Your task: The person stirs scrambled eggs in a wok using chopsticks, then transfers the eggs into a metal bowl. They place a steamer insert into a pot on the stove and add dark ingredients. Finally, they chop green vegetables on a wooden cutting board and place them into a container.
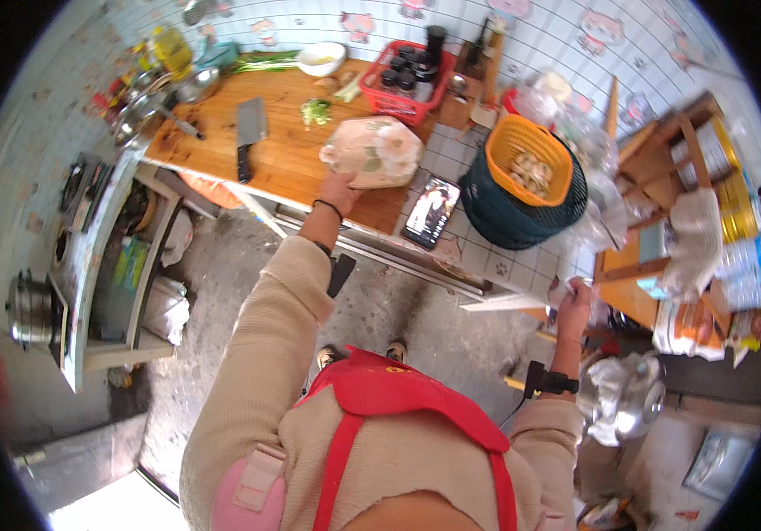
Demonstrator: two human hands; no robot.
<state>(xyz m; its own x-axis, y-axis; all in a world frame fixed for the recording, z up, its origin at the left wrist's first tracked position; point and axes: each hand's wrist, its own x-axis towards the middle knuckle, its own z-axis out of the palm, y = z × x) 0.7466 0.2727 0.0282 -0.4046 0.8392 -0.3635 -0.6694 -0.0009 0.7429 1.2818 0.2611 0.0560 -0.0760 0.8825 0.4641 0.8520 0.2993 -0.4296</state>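
Note:
My left hand [340, 192] grips the near edge of a pale, flower-patterned container [373, 154] with angled corners, on the right part of the wooden counter [281, 159]. A cleaver [247, 136] with a black handle lies to the left of it. Far to the right, by the end of the tiled counter, the fingers of my right hand [574, 302] are closed on a small pale item [558, 290], blurred and partly hidden. Between my hands a phone [432, 212] with a lit screen lies on the tiles. Chopped greens [316, 113] sit behind the flowered container.
An orange basket [526, 159] holding pale pieces sits atop a dark green basket [510, 222]. A red basket of jars [407, 81], a white bowl [321, 60] and spring onions [267, 62] line the back. Metal bowls [141, 119] crowd the left end. A wooden rack [659, 232] stands right.

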